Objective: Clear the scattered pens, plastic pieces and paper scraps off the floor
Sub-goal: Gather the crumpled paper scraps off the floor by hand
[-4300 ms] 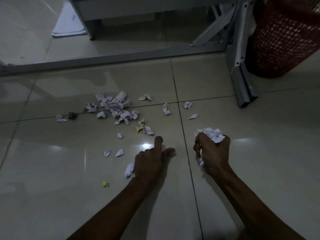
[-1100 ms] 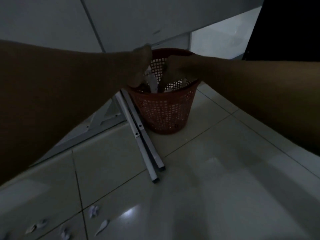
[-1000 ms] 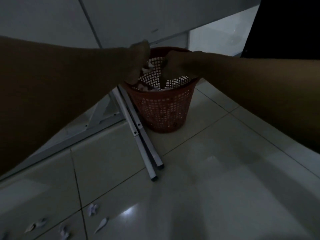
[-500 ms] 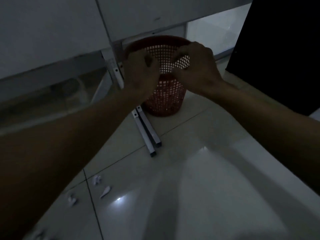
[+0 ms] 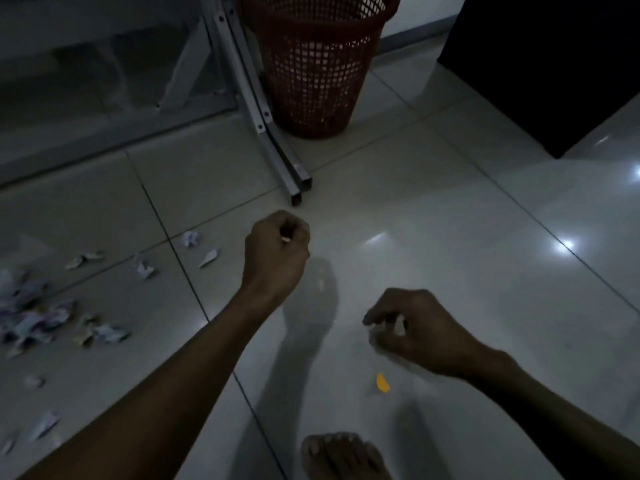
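- Left hand (image 5: 277,251): fingers curled in; whether it holds anything, cannot tell.
- Right hand (image 5: 412,332): loosely curled, holding nothing, above the floor (image 5: 450,237).
- Paper scraps (image 5: 38,317) strewn far left; orange piece (image 5: 382,382) near right hand.
- Red basket (image 5: 313,64) far centre.

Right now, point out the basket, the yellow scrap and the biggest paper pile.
basket (image 5: 313,69), head view, mesh wall.
yellow scrap (image 5: 382,382), head view, its middle.
paper pile (image 5: 33,318), head view, pile centre.
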A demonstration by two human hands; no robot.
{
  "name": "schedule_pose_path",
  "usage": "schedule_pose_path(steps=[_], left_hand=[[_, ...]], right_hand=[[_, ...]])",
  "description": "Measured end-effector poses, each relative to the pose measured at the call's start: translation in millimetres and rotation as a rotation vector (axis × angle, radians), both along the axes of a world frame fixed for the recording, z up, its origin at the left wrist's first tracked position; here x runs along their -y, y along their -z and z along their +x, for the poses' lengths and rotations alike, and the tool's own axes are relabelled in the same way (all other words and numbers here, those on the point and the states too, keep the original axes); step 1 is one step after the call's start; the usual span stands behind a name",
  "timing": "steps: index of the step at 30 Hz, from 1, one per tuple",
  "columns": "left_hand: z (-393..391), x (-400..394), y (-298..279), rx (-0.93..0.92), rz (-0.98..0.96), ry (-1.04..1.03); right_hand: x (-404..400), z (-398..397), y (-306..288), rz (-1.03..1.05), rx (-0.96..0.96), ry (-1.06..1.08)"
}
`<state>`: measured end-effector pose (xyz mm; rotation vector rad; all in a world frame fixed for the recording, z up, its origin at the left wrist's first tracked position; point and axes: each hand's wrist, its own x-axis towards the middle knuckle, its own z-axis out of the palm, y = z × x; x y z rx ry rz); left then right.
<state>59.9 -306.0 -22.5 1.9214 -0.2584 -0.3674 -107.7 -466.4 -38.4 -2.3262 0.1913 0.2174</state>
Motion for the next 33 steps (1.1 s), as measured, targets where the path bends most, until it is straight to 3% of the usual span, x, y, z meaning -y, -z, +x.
schedule_pose_path(steps=[4,12,15,19,22,27,30,33], left_hand=[[-24,-21,12,-0.126,0.032,-0.021],[-38,-43,12,-0.293,0.008,-0.105],[-45,-42,9,-0.570,-0.094,-0.175],[-50,-44,6,-0.999,-0.234,-0.209],[-46,-56,11,-1.166,-0.417,-0.174],[-27,-78,7,-1.163,-0.538,-0.279],[-14,-100,9,-1.136,-0.573,-0.425],[-9,-126,14,-1.089,-0.604,-0.582]], right_hand=[[-16,-42,27,-0.032,-0.167,-0.132],[-25,-47,41,-0.122,-0.173,-0.146],[-30,-33,29,-0.106,-0.117,-0.086],[-64,12,-6,0.062,0.185,0.092],[-90,48,-26,0.198,0.275,0.091],[-109,89,-35,0.275,0.364,0.070],[-116,121,-22,0.171,0.333,0.135],[-127,158,8,-0.001,0.220,0.048]])
